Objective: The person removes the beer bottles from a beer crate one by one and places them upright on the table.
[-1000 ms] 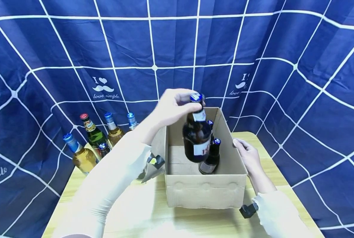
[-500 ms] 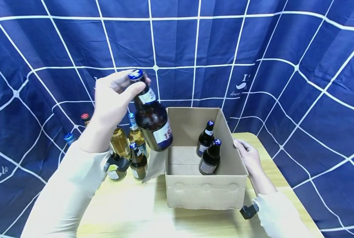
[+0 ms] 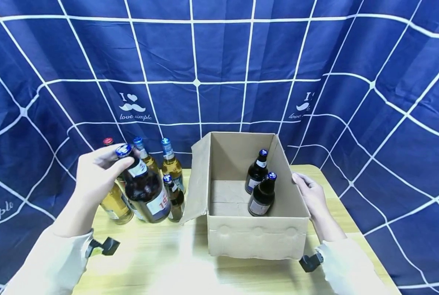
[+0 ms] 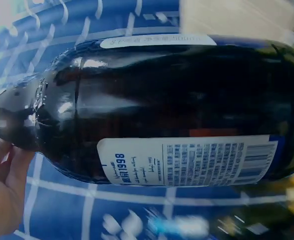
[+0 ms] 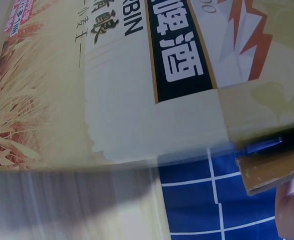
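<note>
My left hand [image 3: 98, 170] pinches the neck of a dark brown bottle [image 3: 147, 194] with a blue cap, tilted, at the left among other bottles. The left wrist view has that bottle [image 4: 176, 100] lying across it, with its printed back label facing the camera. At the right wall of an open cardboard box [image 3: 256, 237], my right hand [image 3: 311, 196] grips the rim. Inside the box stand two dark bottles, one farther back [image 3: 255, 174] and one nearer [image 3: 261, 196]. The right wrist view has the box's printed outer side [image 5: 122, 115] and part of my hand [image 5: 291, 210].
Left of the box stand a small dark bottle [image 3: 176, 200], clear-glass bottles with blue caps [image 3: 172, 166] and a red-capped bottle [image 3: 108, 141], partly hidden. A box flap [image 3: 199, 180] sticks out leftward. Behind the wooden table [image 3: 160, 262] hangs a blue checked cloth [image 3: 219, 53].
My left hand has carried the dark bottle from above the box leftward, then lowered it beside the other bottles. My right hand has stayed on the box's rim.
</note>
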The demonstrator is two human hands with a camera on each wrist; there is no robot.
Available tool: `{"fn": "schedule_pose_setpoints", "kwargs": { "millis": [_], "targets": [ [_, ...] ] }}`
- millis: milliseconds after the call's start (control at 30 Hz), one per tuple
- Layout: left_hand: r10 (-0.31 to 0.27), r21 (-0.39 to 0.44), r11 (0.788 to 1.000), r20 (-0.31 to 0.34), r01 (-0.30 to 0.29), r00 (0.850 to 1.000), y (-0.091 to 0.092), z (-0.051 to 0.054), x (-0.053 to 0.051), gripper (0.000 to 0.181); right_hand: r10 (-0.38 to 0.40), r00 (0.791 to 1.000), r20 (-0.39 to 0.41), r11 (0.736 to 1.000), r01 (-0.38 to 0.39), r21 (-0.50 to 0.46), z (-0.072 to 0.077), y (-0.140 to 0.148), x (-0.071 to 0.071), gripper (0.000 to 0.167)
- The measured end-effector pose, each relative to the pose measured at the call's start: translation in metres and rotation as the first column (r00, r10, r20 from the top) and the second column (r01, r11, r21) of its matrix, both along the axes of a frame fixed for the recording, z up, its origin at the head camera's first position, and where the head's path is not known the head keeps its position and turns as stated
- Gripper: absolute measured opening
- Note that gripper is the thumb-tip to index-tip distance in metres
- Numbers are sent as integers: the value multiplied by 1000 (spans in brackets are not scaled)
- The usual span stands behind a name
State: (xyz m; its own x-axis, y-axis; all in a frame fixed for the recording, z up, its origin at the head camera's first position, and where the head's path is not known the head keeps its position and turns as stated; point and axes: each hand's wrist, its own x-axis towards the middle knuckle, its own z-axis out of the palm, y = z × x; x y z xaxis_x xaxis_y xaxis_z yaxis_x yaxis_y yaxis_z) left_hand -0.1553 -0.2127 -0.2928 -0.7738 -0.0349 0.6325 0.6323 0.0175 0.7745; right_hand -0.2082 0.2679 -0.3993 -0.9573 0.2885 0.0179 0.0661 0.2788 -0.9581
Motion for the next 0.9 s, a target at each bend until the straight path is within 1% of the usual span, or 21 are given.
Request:
{"fn": "schedule_pose_setpoints", "kwargs": {
  "millis": [33,67,100,133,200,267,333,367,433,500,567,667,700,733,900],
  "targets": [
    [38,-6,999,26,-38,999,-6,-9,2,21,-3,1000,3,1000,3,3,0,0,0,50],
    [90,-22,996,49,-89,995,-12,-18,5,24,-5,1000,3,1000,5,5,-1,0,-1,50],
    [151,-49,988,68,-148,986,-17,-27,7,28,-5,1000,1,1000,5,3,-1,0,-1,51],
    [198,-69,979,91,-192,976,-23,-36,10,32,-4,1000,-1,1000,4,0,-1,0,-1,50],
    [311,-143,945,127,-293,942,-35,-53,16,41,-1,1000,-8,1000,1,-4,-2,0,0,45],
    [403,-201,907,151,-371,903,-45,-70,21,48,-3,1000,-16,1000,3,-13,-2,0,0,36],
    [446,-231,886,182,-403,876,-56,-86,25,48,-6,1000,-24,1000,5,-21,-2,-1,1,23],
    [472,-253,871,193,-421,860,-61,-93,28,48,-4,1000,-29,1000,3,-26,-2,-1,2,17],
    [497,-273,858,223,-435,839,-72,-107,33,45,-3,999,-37,999,1,-43,-2,-1,2,9],
    [517,-299,845,247,-443,819,-82,-120,38,43,6,999,-43,999,-8,-50,-2,-1,2,6],
    [542,-325,829,268,-455,797,-92,-131,42,44,9,999,-48,999,-12,-48,-2,-2,2,6],
    [569,-352,810,285,-468,771,-106,-143,46,45,8,999,-53,999,-10,-44,0,-2,2,6],
    [574,-356,807,286,-472,767,-110,-146,46,45,8,999,-53,999,-10,-42,0,-2,3,5],
    [575,-357,806,285,-472,767,-113,-148,46,44,6,999,-52,999,-8,-41,0,-2,3,5],
    [574,-355,807,278,-473,770,-126,-160,45,42,10,999,-37,999,-12,-49,0,-2,3,4]
  ]
}}
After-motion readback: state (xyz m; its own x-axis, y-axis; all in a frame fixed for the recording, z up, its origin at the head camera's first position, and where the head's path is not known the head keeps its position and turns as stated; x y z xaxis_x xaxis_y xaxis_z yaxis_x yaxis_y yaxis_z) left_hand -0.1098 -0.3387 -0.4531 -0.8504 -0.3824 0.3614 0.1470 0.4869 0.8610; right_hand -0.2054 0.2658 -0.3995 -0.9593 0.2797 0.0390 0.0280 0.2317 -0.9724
